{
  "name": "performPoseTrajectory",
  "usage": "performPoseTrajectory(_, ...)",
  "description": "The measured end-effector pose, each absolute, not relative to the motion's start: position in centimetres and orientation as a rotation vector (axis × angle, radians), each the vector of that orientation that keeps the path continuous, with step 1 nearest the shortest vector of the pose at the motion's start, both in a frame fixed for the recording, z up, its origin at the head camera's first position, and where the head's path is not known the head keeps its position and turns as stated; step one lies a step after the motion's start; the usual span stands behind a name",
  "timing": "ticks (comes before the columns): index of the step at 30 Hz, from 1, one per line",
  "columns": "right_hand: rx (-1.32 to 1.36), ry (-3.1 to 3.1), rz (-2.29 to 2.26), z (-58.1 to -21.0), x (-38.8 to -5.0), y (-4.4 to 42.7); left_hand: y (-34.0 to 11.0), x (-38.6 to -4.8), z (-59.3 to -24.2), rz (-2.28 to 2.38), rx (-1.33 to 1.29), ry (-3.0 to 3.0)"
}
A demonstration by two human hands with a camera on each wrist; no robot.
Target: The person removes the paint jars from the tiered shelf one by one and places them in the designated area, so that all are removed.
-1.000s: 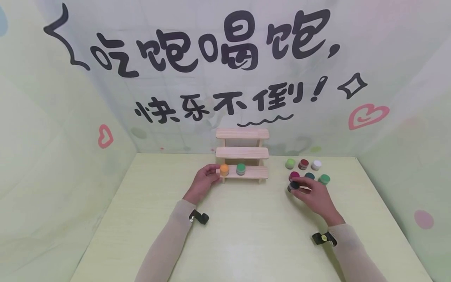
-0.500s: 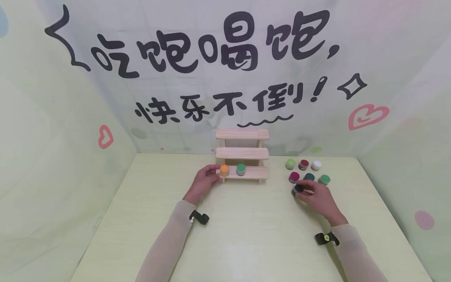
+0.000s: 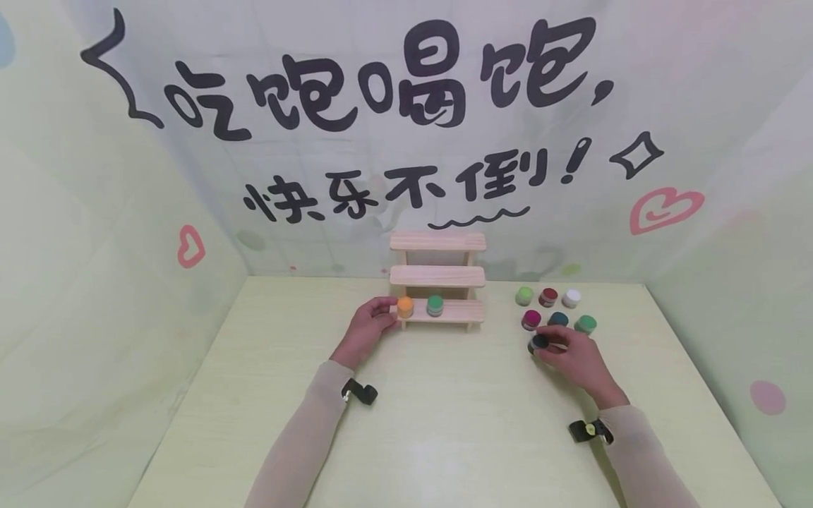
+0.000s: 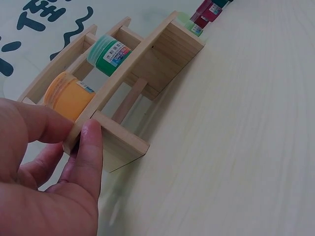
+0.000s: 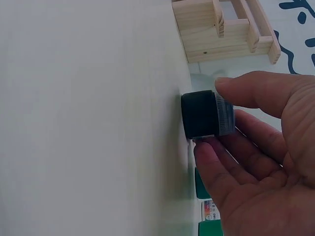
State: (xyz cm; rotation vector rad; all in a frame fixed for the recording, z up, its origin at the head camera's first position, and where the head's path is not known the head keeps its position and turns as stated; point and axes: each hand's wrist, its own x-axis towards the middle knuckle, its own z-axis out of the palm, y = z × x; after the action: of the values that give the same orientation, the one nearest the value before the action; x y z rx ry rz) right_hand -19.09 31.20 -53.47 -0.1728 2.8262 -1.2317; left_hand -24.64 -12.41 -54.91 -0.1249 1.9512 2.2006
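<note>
In the head view my right hand (image 3: pixel 574 358) holds a black paint jar (image 3: pixel 538 343) between thumb and fingers. The right wrist view shows this black paint jar (image 5: pixel 199 115) upright at the table surface, the thumb at its clear lid and the fingers on its other side. My left hand (image 3: pixel 365 328) grips the left end of a three-tier wooden rack (image 3: pixel 438 275). Seen from the left wrist, thumb and fingers pinch the bottom shelf's end, beside an orange paint jar (image 4: pixel 69 96). A green paint jar (image 4: pixel 109 55) stands farther along that shelf.
Several other jars stand on the table right of the rack: light green (image 3: pixel 524 295), dark red (image 3: pixel 548 297), white (image 3: pixel 571 298), magenta (image 3: pixel 531 319), teal (image 3: pixel 558 320) and green (image 3: pixel 586 324). A printed cloth (image 3: pixel 317 155) hangs behind the table.
My right hand has shifted slightly right and nearer with the black paint jar, uncovering the magenta jar, then nearly stopped. My left hand stays on the rack.
</note>
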Motion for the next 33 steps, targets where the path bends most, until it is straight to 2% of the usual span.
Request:
performPoseTrajectory(11, -0.211, 2.875, -1.332, -51.7, -19.1, 31.6, -12.3, -24.7, -54.9, 2.206, -0.129, 1.949)
performPoseTrajectory(33, -0.208, 2.802, -1.549, -49.8, -20.5, 28.0, -12.4, -24.3, -54.8, 2.245, -0.109, 1.910)
